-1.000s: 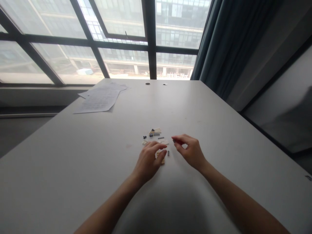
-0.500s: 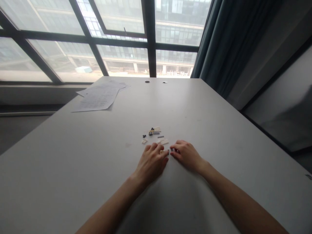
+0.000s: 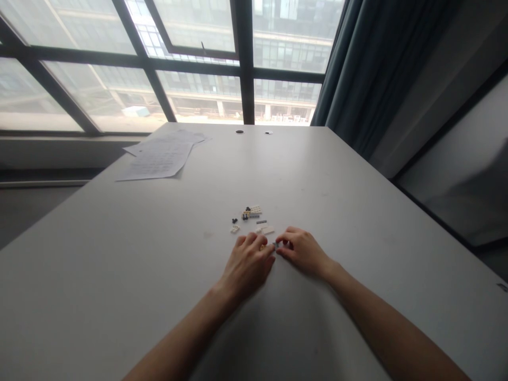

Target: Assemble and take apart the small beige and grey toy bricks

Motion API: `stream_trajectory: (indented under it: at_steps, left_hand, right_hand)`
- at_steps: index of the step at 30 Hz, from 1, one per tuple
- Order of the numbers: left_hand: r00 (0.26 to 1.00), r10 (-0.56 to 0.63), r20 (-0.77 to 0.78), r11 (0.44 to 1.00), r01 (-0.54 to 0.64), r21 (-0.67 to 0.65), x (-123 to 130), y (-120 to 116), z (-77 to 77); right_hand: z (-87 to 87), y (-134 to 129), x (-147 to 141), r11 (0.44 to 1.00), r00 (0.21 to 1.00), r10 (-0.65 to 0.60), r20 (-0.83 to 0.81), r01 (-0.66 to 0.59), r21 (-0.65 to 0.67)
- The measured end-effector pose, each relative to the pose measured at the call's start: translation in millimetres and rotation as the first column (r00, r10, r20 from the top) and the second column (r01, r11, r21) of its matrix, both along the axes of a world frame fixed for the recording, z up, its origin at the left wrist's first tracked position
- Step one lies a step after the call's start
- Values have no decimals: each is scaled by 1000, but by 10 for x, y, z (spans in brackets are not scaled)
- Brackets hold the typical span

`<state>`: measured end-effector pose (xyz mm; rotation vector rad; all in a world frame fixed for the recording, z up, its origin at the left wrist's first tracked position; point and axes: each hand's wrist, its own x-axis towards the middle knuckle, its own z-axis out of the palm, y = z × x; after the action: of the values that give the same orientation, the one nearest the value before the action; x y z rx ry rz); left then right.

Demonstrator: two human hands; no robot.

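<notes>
My left hand [image 3: 250, 259] rests low on the white table with its fingers curled round a small piece, mostly hidden, of which a yellowish bit shows. Opposite it, my right hand [image 3: 304, 250] pinches a small grey building brick [image 3: 277, 245] between thumb and fingers. The grey brick meets the left fingertips; whether the two pieces are joined cannot be made out. Just beyond the hands lie a white brick [image 3: 268, 230] and a thin grey strip [image 3: 261, 222]. Farther off are a white studded plate [image 3: 256, 209], a small black piece [image 3: 234, 220] and a white piece [image 3: 235, 228].
Printed paper sheets [image 3: 159, 159] lie at the table's far left. Two round cable holes, one of them a dark hole [image 3: 239, 132], sit near the back edge of the table [image 3: 337, 328]. Behind stand windows and a dark curtain [image 3: 357, 79] at the right.
My right hand has shifted slightly left, bringing the grey brick against the fingertips of my left hand. The left hand and the loose pieces look almost unmoved.
</notes>
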<state>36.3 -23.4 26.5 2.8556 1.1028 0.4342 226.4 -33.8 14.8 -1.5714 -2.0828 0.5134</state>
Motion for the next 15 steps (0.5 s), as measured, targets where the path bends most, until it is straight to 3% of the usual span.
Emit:
stream_trajectory:
  at_steps: [15]
  left_hand:
    - [1000, -2, 17, 1000, 2, 20, -4, -5, -11]
  right_hand:
    - [-19, -10, -22, 1000, 1000, 1, 19, -2, 27]
